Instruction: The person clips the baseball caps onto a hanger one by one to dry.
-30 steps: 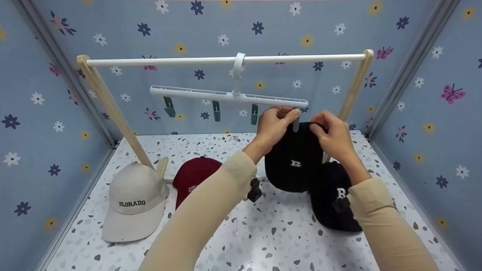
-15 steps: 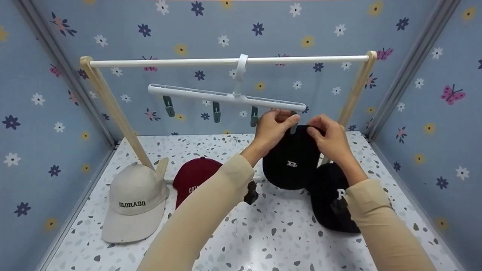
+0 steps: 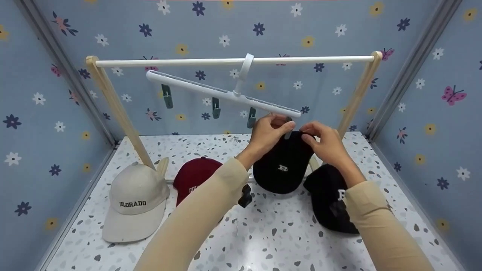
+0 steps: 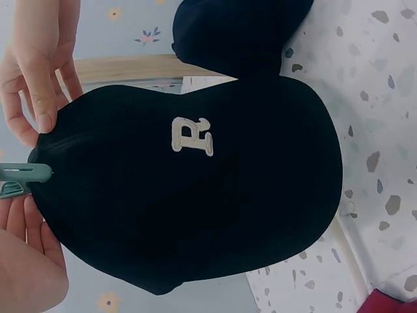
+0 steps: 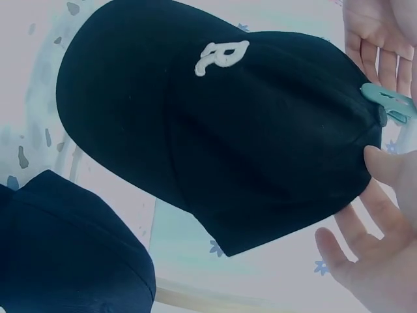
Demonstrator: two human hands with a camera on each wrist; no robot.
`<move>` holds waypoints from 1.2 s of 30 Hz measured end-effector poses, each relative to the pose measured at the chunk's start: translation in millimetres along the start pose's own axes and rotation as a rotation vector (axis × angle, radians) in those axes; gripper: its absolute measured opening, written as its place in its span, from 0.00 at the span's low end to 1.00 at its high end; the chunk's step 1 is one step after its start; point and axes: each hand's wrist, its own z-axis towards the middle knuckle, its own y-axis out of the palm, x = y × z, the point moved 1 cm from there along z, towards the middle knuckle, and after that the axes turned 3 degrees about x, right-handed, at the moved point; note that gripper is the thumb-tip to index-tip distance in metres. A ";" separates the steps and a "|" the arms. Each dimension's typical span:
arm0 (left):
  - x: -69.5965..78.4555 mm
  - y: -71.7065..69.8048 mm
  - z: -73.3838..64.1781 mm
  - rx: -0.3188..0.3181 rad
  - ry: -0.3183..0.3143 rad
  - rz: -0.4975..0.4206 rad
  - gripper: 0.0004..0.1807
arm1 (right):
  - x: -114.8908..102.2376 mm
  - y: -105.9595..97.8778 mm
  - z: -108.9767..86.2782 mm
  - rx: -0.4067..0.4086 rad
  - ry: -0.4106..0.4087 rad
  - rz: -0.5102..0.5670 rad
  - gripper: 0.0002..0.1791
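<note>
A black baseball cap (image 3: pixel 282 162) with a white R hangs crown up below the right end of a white clip hanger (image 3: pixel 226 92). My right hand (image 3: pixel 327 145) pinches the cap at the top of its crown, thumb in front and fingers behind. Beside it, my left hand (image 3: pixel 263 135) holds the end clip (image 4: pixel 26 172), a grey-green peg, whose tip lies over the cap's top edge. In the right wrist view the left fingers lie behind this clip (image 5: pixel 391 102). Several other green clips (image 3: pixel 215 108) hang with nothing in them.
The hanger hooks over the white rod (image 3: pixel 169 63) of a wooden-legged rack (image 3: pixel 116 109). On the speckled table (image 3: pixel 271 241) lie a beige cap (image 3: pixel 131 203), a dark red cap (image 3: pixel 196 173) partly behind my left sleeve, and a second dark cap (image 3: pixel 327 199) under my right wrist.
Both hands and the black cap have shifted left and slightly down. The hanger tilts more steeply, right end lower and left end higher. The cap has come apart from the dark cap below it.
</note>
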 end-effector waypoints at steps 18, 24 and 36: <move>-17.5 -19.4 -10.2 -0.037 0.055 0.069 0.15 | -2.2 11.5 -7.7 -0.094 -0.022 -0.030 0.15; -23.7 -25.6 -15.2 -0.061 0.068 0.089 0.17 | -2.3 15.2 -11.7 -0.082 -0.052 -0.035 0.17; -34.4 -39.8 -21.7 -0.057 0.101 0.168 0.25 | -8.8 23.0 -19.4 -0.042 -0.053 0.000 0.17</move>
